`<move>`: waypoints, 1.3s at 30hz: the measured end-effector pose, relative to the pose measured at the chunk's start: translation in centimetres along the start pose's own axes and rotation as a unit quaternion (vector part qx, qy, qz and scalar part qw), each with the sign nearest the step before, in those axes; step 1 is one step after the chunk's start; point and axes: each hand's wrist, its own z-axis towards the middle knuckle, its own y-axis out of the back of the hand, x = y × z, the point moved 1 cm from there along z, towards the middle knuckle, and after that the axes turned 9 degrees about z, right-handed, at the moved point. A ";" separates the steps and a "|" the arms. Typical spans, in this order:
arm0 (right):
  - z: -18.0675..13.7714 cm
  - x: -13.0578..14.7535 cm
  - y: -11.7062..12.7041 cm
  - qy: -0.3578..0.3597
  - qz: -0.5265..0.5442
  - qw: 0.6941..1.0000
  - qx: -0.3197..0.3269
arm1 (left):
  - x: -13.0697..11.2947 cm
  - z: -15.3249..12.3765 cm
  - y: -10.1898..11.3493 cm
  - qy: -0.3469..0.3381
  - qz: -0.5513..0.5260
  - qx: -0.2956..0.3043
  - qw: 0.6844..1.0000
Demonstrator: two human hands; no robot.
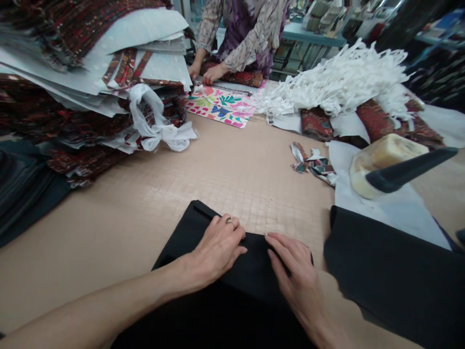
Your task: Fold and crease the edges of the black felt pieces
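A folded piece of black fabric lies on the table in front of me, with a narrow strip along its far left edge. My left hand is closed, its fingers curled over the fabric's far edge, and it wears a ring. On the right part of the same edge rests my right hand. Its fingers are stretched out over the cloth, and the thumb sits apart from them. The fabric's near part merges with the dark area at the bottom of the view, and what lies under my palms is hidden.
Stacks of patterned red fabric with white sheets stand at the left. More dark cloth lies at right, near a cream block with a black handle. White strips are heaped behind. A co-worker's hands work across the table.
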 end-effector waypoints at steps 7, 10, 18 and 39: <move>0.4 -0.1 -0.2 0.012 0.026 0.998 0.063 | 0.3 0.4 -1.1 0.064 -0.054 -0.021 0.996; 0.7 -0.2 -0.2 0.010 0.031 0.996 0.077 | 0.2 0.2 -1.3 0.049 -0.058 -0.050 0.996; 4.2 1.2 0.1 -0.028 0.123 0.969 0.211 | 0.6 -0.9 -2.2 -0.079 -0.010 -0.139 0.987; 1.7 -2.8 0.7 0.143 0.010 0.975 0.169 | 1.5 -1.1 -2.6 -0.120 0.020 -0.123 0.985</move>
